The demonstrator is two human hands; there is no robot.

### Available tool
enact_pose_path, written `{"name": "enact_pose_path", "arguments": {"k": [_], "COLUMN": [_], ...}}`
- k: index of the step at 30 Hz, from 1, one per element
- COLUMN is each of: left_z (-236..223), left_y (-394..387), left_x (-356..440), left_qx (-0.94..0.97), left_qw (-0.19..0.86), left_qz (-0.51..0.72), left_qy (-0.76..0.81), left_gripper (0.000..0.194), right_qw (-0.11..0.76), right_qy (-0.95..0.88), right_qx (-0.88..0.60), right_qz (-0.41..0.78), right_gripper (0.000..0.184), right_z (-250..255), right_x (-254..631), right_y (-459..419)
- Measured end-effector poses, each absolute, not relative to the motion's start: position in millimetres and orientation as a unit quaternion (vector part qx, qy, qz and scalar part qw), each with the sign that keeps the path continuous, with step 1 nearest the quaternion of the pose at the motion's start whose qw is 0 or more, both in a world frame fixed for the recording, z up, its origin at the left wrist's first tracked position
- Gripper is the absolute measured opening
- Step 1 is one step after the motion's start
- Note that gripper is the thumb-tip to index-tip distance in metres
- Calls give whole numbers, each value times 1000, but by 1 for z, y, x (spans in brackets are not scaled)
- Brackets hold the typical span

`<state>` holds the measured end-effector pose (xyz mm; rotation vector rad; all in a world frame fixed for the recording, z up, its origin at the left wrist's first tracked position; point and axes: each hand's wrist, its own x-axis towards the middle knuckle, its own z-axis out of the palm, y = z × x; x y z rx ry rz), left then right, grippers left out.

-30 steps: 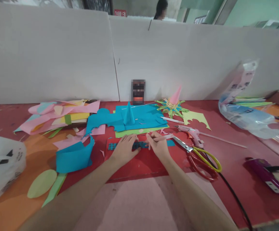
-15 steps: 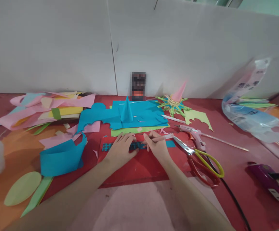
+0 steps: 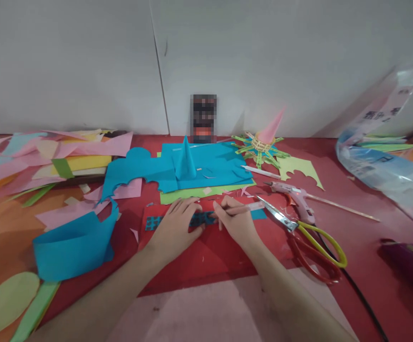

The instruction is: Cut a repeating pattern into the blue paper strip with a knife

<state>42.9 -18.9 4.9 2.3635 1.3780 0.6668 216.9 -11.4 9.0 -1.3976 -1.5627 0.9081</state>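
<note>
A narrow blue paper strip (image 3: 152, 223) with a dark pattern along its left and middle parts lies on a red sheet (image 3: 192, 261). My left hand (image 3: 178, 224) rests over the strip, fingers stretched out and pressing it down. Just to the right, my right hand (image 3: 240, 225) is closed around a pen (image 3: 252, 207) with a pale, see-through barrel. The pen's tip points left at the strip but is partly hidden by my fingers. The strip's right end is plain blue. Scissors (image 3: 293, 225) with one yellow and one red handle lie right of my right hand.
Behind the strip stand blue sheets (image 3: 220, 164) and a blue cone (image 3: 186, 164). A pink glue gun (image 3: 301, 202), a star-shaped craft (image 3: 263, 145) and a plastic bag (image 3: 380, 161) lie rightward. Leftward are a blue paper band (image 3: 69, 249) and paper scraps (image 3: 85, 147).
The view has tilted down and come closer, so the wall's top edge is out of sight. Both hands stay on the strip, with only slight motion of the pen.
</note>
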Motion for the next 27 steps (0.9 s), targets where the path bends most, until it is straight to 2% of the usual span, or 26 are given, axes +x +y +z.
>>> {"name": "enact_pose_path", "arguments": {"k": [21, 27], "left_z": [1, 3], "left_y": [-18, -18], "left_x": [42, 43], "left_qx": [834, 829], "left_qw": [148, 159], "left_qz": [231, 232], "left_qy": [478, 483], "left_gripper": [21, 19], "right_qw": [397, 426], "right_qy": [-635, -619], "right_qx": [-572, -557], "right_qz": [335, 353], "right_gripper": [35, 35], "right_z": [12, 9], "right_x": [217, 219], "right_y": [-12, -12]}}
